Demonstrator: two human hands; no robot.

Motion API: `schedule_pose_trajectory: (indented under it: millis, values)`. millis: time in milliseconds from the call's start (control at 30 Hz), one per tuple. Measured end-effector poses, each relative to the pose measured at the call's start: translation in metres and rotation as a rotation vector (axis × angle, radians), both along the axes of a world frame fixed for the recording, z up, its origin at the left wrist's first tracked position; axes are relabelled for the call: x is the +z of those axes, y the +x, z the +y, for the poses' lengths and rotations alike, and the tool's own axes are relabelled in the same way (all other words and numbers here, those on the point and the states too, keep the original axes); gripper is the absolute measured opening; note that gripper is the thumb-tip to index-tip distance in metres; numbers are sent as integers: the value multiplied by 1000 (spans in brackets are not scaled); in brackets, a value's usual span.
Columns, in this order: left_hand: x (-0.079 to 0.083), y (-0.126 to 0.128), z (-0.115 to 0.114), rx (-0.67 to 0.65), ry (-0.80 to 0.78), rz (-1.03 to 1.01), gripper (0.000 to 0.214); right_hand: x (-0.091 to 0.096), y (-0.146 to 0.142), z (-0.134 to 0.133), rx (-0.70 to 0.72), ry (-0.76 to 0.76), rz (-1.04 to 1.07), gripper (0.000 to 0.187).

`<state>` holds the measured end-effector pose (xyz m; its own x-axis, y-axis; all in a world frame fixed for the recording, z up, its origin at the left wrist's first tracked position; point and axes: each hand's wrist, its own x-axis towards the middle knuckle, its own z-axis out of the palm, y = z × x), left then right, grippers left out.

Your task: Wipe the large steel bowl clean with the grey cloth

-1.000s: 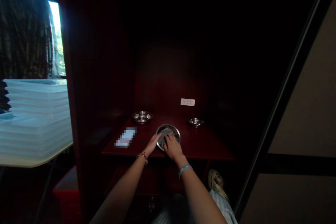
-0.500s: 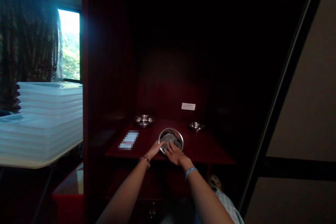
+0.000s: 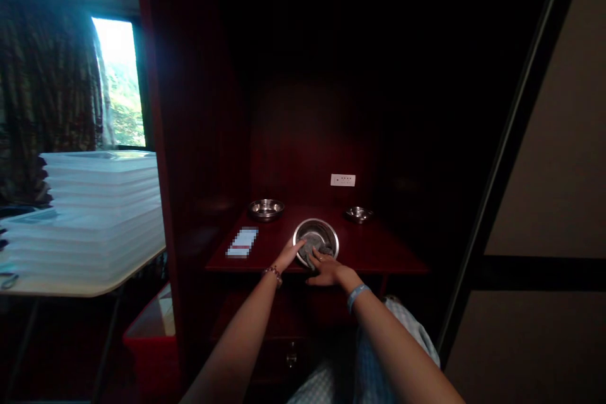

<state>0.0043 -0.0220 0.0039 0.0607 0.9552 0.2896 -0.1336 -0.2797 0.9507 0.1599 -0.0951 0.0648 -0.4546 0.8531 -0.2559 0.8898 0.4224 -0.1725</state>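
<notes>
A shiny metal bowl (image 3: 318,228) is tilted toward me at the front edge of the dark red shelf (image 3: 379,255). My left hand (image 3: 286,255) grips its left rim, with the thumb over the edge. Inside the bowl lies a grey cloth (image 3: 312,245), bunched against the lower wall. Over the bowl's near rim reaches my right hand (image 3: 327,271), its fingers on the cloth and its thumb outside the rim. Part of the cloth is hidden by these fingers.
Two smaller metal bowls, a left one (image 3: 266,209) and a right one (image 3: 358,214), stand further back. A pixelated flat item (image 3: 243,242) lies at left. A white socket (image 3: 343,180) is on the back wall. Stacked white plastic trays (image 3: 104,221) stand beyond the cabinet's side panel (image 3: 189,170).
My right hand has slid toward the bowl's near right rim, drawing the cloth along the inner wall. My left hand keeps its grip on the rim. The view has shifted slightly.
</notes>
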Motion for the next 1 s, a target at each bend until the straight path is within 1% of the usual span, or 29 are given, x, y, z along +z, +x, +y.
schedule_pose_trajectory:
  millis: [167, 267, 367, 433, 500, 567, 633, 767, 867, 1000]
  values:
    - [-3, 3, 2, -45, 27, -7, 43, -1, 11, 6, 38, 53, -44, 86]
    - [-5, 6, 2, -79, 47, 2, 45, -1, 16, 11, 33, 74, -53, 79]
    - [-6, 8, 4, -112, 44, 7, 45, 1, 19, 17, 16, 60, -55, 73]
    - [-5, 9, 5, -109, 38, 10, 43, 1, 23, 20, 9, 37, -17, 70]
    - [-5, 9, 6, -98, 47, 14, 41, -1, 28, 20, -7, 26, 77, 66]
    - [-4, 9, 5, -96, 69, 27, 40, -6, 32, 18, -35, 45, 176, 63]
    - [-2, 8, 3, -87, 72, 38, 39, -12, 34, 13, -41, 86, 207, 62]
    - [-1, 7, -5, -85, 76, 42, 38, -20, 30, 7, -21, 162, 162, 68]
    - [-2, 7, -10, -68, 49, 36, 38, -20, 28, 7, -6, 166, 151, 68]
    - [-3, 6, -11, -54, 30, 38, 41, -17, 27, 7, -1, 136, 158, 66]
